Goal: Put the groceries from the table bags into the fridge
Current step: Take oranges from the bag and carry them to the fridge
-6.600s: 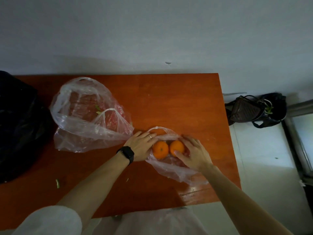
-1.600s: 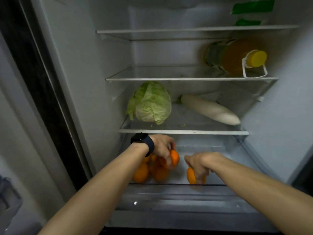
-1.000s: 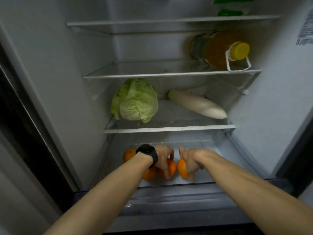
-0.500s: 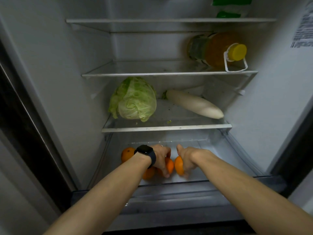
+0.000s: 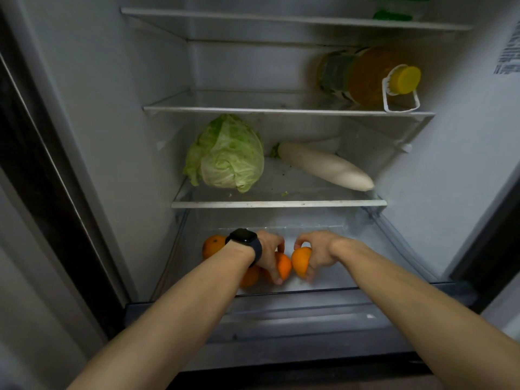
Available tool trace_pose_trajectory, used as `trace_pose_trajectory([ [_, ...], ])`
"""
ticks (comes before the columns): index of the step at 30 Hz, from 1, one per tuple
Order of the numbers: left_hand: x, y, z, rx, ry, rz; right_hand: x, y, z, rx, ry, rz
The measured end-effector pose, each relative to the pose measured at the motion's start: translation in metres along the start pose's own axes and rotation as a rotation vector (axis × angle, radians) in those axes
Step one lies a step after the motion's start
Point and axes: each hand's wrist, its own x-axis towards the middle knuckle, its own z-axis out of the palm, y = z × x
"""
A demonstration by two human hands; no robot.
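Hands work low in the open white fridge (image 5: 118,108), inside its clear plastic crisper drawer (image 5: 405,257) at 6 o'clock of the head view. The left hand (image 5: 268,253), with a black smartwatch (image 5: 244,240) on its wrist, curls its fingers over a round orange citrus fruit (image 5: 283,266). The right hand (image 5: 319,249) clasps a second orange fruit (image 5: 300,261) from that fruit's 3 o'clock side. The two fruits sit just beside each other (whether they rest on the drawer floor yet, I cannot tell). A loose orange (image 5: 213,245) lies at 9 o'clock of the watch, and another orange (image 5: 250,276) shows under the left wrist.

Seconds ago this pair lay in a thin bag on the table. Over the last second and a half the hands have drawn the fruits together at the drawer's middle, and neither grip has let go. So this load is all but stowed. Only the release remains, and likely a return to the table bags.

On the glass shelf (image 5: 278,204) above, a pale green cabbage (image 5: 228,154) sits at 11 o'clock and a long white radish (image 5: 323,166) at 1 o'clock. An amber bottle with a yellow cap (image 5: 365,74) lies higher, at 2 o'clock.
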Motion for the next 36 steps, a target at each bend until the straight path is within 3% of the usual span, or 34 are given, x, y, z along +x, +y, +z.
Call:
trace_pose_trajectory([
  [10, 0.003, -0.004, 0.004, -0.024, -0.045, -0.046, -0.001, 0.006, 0.004, -0.047, -0.047, 0.083],
  [21, 0.004, -0.003, 0.003, 0.036, -0.014, -0.024, 0.005, -0.003, 0.009, -0.093, -0.018, 0.019],
  [28, 0.005, -0.005, -0.001, -0.023, -0.031, -0.036, 0.001, 0.004, 0.005, 0.086, -0.09, 0.059],
  [31, 0.0, -0.002, -0.008, -0.003, 0.076, 0.007, -0.008, 0.005, -0.004, 0.1, 0.011, 0.023],
  [36, -0.013, -0.002, -0.031, -0.025, 0.455, 0.131, -0.037, 0.004, -0.02, 0.245, 0.223, -0.113],
])
